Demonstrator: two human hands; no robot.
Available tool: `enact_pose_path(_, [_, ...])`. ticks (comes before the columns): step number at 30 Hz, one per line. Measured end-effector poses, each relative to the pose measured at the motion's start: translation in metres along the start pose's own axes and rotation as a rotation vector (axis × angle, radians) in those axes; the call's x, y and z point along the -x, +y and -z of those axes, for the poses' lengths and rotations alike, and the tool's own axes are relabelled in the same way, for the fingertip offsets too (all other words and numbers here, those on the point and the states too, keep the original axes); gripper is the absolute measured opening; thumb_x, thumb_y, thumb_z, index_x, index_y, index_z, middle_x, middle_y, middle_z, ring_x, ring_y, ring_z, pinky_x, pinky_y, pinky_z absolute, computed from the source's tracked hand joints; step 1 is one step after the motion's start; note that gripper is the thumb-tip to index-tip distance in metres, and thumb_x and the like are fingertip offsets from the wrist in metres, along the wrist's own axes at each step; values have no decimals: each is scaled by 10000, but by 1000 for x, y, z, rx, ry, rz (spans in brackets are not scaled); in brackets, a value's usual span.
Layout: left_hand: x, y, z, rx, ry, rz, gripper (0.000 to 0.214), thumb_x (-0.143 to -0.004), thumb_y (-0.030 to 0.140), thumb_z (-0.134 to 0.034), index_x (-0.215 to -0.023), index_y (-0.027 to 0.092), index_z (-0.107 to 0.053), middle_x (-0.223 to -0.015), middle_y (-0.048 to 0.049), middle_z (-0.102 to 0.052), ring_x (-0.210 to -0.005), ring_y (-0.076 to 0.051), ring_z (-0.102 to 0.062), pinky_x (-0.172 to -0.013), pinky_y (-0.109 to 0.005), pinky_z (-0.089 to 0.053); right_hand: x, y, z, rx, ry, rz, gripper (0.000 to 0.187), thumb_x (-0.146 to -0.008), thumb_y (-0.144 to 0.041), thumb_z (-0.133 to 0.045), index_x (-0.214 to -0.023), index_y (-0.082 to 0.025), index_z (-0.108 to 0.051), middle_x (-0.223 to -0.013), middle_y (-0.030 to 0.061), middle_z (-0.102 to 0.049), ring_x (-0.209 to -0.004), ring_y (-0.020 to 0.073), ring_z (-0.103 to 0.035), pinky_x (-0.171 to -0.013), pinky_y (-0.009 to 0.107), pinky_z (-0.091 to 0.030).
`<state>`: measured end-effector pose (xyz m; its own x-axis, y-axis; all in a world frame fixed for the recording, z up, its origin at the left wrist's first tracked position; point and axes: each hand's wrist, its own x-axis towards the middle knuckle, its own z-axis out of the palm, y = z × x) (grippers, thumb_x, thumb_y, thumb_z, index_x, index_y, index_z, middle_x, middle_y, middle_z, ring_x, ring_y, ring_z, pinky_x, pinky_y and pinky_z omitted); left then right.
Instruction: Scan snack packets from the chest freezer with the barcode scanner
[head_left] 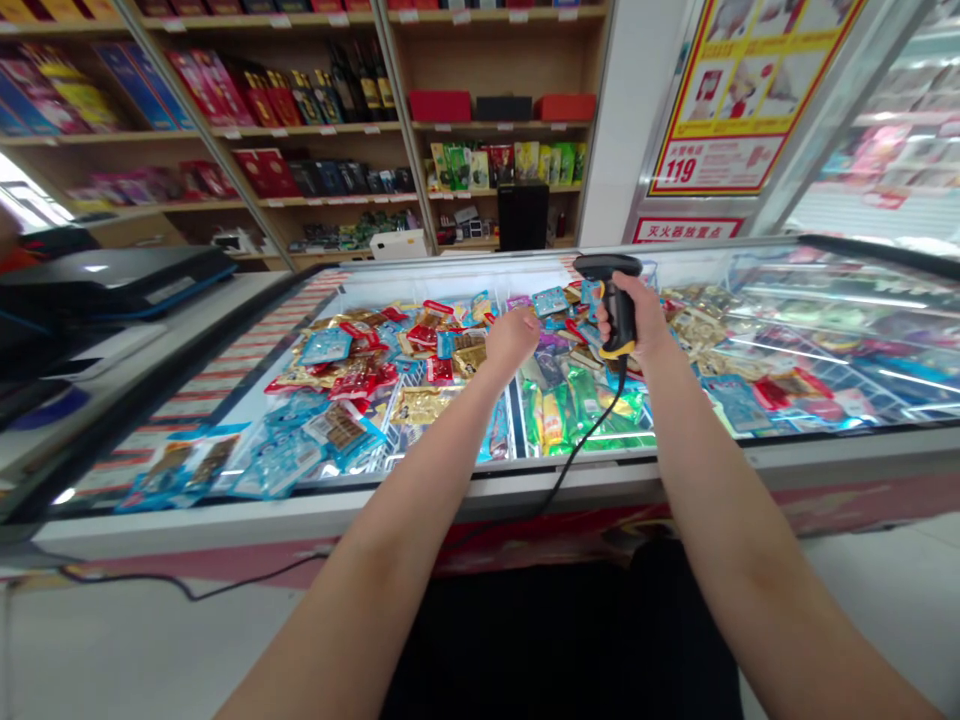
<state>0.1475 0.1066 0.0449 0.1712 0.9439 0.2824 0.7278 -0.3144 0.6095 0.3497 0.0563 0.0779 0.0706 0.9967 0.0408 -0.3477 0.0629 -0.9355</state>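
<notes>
My right hand (639, 322) grips a black and yellow handheld barcode scanner (619, 305) above the far side of a glass-topped chest freezer (375, 505). The scanner's black cord (589, 445) hangs down across the freezer's front edge. My left hand (512, 338) hangs over the packets with its fingers curled closed, and nothing shows in it. Below it lie heaps of blue, red and gold snack packets (367, 365). Green and yellow wrapped bars (577, 405) fill the compartment beneath my right hand, beyond a metal divider (511, 430).
Wooden shelves (300, 125) with boxes and bottles stand behind the freezer, and a black box (523, 215) stands in front of them. A dark laptop (120, 282) lies on the counter (150, 330) to the left. A cable (195, 590) runs along the floor.
</notes>
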Motion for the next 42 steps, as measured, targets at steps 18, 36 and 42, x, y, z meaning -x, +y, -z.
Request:
enact_pose_path(18, [-25, 69, -70, -237, -359, -365, 728, -904, 637, -502, -1556, 346, -359, -1544, -127, -417, -1385, -345, -475, -1138, -456, -356, 4, -15, 33, -138, 135, 155, 448, -816, -638, -641, -892, -197, -636, -488, -21, -560, -374, 155, -557, -315, 251, -431])
enact_pose_path(36, [43, -3, -15, -390, -402, -384, 661, -1007, 596, -91, -1597, 342, -246, -1660, -8, -294, -1542, -258, -217, -1249, -534, -81, 2, -2, 13, -6, 49, 59, 424, -845, -607, -627, -901, -187, -625, -513, -20, -570, -345, 121, -501, -323, 229, -411])
enact_pose_path(42, [40, -40, 6, -619, -192, -227, 636, -1008, 543, -163, -1550, 293, -384, -1608, -69, -395, -1508, -357, -271, -1212, -654, -29, -1, 2, 10, 11, 28, 17, 419, -832, -602, -635, -894, -188, -624, -515, -14, -583, -350, 123, -501, -324, 226, -411])
